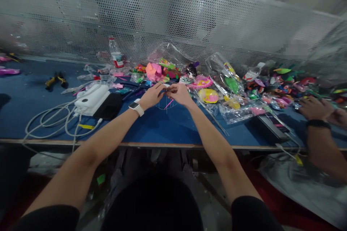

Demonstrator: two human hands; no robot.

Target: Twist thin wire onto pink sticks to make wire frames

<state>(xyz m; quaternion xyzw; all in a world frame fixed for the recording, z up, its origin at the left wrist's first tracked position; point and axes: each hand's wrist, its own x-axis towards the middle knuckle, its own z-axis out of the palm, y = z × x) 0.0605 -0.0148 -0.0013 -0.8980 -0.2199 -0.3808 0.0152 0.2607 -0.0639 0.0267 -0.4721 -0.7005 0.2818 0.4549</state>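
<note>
My left hand (152, 96), with a pale smartwatch (136, 107) at its wrist, meets my right hand (180, 93) over the middle of the blue table (159, 130). The fingertips of both are pinched close together on a thin pale wire (166, 109) that hangs below them in a loose curve. Whether it is wire or thread is too fine to be sure. A thin pink strip (168, 104) shows under the fingers. Just behind my hands lie a pink foam piece (153, 71) and crumpled clear plastic bags.
White power bank (92, 99) with coiled cables (48, 115) lies left, pliers (56, 80) farther left. A plastic bottle (116, 54) stands by the perforated metal screen (168, 18). Colourful craft pieces (284, 86) are piled right, near another person's hand (316, 109) and a black box (271, 129).
</note>
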